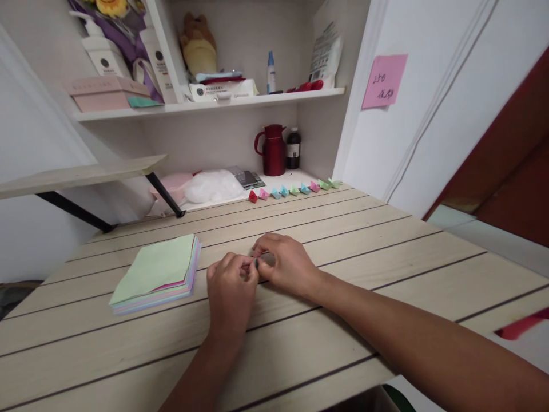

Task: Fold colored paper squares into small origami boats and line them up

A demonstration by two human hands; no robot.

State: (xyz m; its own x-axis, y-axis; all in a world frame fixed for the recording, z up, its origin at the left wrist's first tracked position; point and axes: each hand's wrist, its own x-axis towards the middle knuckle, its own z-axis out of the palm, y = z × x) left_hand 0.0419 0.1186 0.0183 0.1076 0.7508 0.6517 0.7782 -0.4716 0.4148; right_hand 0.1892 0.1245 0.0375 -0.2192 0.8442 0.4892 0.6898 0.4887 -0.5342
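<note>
My left hand [233, 286] and my right hand [288, 264] meet above the middle of the table [364, 297]. Both are closed in a pinch, thumbs and fingertips close together. Between the fingertips shows a tiny dark spot; whether it is a nail or part of a held thing I cannot tell, since the fingers hide most of it. Left of my left hand lies a stack of square coloured paper [156, 268], pale green on top. Along the back edge stands a row of small folded paper figures, among them a red one [253, 197] and a blue one [305, 189].
Behind the table, a shelf [214, 103] holds a red jug [273, 150], a dark bottle [293, 149] and a white plastic bag [214, 186]. A small raised stand [81, 176] with black legs is at the left. A pink note [385, 82] sticks to the wall.
</note>
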